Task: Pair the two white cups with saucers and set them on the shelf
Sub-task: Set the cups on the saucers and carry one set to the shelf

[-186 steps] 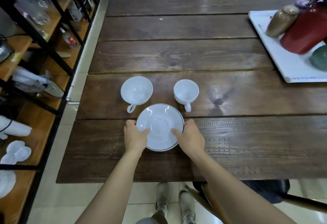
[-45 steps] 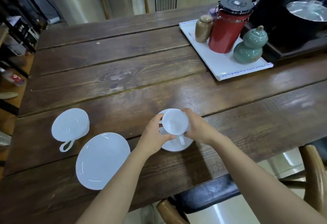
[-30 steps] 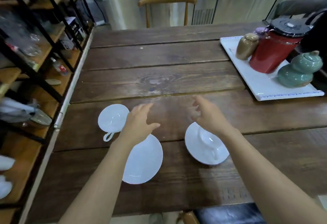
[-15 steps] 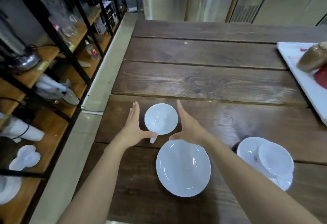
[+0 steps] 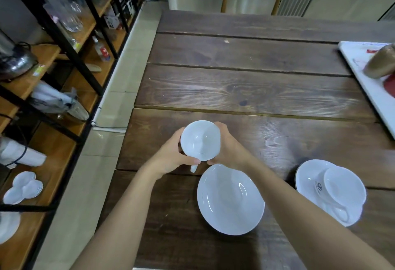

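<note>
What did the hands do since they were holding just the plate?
They put one cup on a saucer at the right and let go. Now the left hand and right hand have closed around the second cup. The empty saucer stays on the table.

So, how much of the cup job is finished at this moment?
Done: one cup sits on its saucer at the right. In hand: the left hand and right hand grip the second cup, beside the empty saucer. Left: seat it, then carry both pairs to the shelf.
</note>
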Demonstrator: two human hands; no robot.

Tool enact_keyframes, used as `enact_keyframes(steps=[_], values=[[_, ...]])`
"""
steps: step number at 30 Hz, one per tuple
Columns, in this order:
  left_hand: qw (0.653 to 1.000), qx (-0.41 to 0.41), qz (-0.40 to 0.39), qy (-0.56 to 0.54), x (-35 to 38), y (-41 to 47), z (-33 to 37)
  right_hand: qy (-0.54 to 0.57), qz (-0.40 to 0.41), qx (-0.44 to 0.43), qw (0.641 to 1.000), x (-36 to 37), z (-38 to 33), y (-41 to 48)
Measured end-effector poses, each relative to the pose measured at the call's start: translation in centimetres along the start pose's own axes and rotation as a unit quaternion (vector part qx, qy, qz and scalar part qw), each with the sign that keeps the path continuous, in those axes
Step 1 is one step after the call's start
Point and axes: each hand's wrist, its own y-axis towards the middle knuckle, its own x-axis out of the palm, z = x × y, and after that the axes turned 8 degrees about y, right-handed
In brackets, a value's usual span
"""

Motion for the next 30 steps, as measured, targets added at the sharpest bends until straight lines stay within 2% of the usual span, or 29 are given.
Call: enact_keyframes(steps=[8, 15, 19, 30], values=[[0.998, 0.052, -0.013, 0.024, 1.5, -2.1, 2.2, 0.011, 0.040, -0.025, 0.999, -0.7, -1.9, -3.2], [0.997, 0.056, -0.024, 0.037, 4.1, -4.3, 2.7, 0.000, 0.038, -0.028, 0.999, -1.2, -2.0, -7.8], [0.999, 0.039, -0.017, 0.018, 6.0, -5.5, 1.9, -0.023, 0.020, 0.044, 0.999, -1.0, -0.8, -9.9], [1.000, -0.001, -0.013, -0.003, 9.1, -8.2, 0.7, -0.078, 0.012, 0.123, 0.989, -0.8, 0.1, -13.0]])
